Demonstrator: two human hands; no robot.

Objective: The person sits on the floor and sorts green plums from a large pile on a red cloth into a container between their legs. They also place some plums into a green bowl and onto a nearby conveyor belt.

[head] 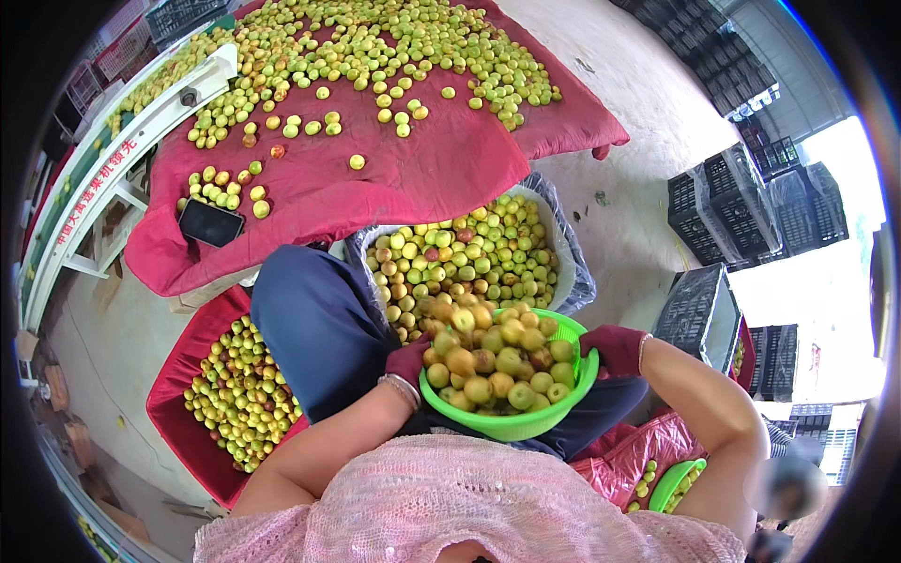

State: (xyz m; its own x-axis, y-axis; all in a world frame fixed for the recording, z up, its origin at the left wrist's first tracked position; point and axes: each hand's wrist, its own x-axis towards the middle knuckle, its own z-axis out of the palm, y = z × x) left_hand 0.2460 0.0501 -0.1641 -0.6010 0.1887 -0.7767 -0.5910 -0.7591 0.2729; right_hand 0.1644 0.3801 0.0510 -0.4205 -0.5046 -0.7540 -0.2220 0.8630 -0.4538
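A bright green plastic basket (507,422), heaped with round yellow-green and brownish fruits that look like jujubes (503,359), is held above my lap. My left hand (408,360) wears a dark red glove and grips the basket's left rim; the fruit and rim hide some fingers. On the opposite rim is my right hand (614,350), gloved alike. Fruits at the basket's far left side are blurred, near the edge of a plastic-lined crate (578,281). That crate holds many similar fruits (479,260) just beyond the basket.
Loose fruits (394,49) cover much of a red cloth-draped table (422,169), where a phone (211,224) lies. A red-lined container (176,394) of fruits stands left. A white-framed conveyor (134,127) curves at far left. Black crates (725,204) and another green basket (669,482) are right.
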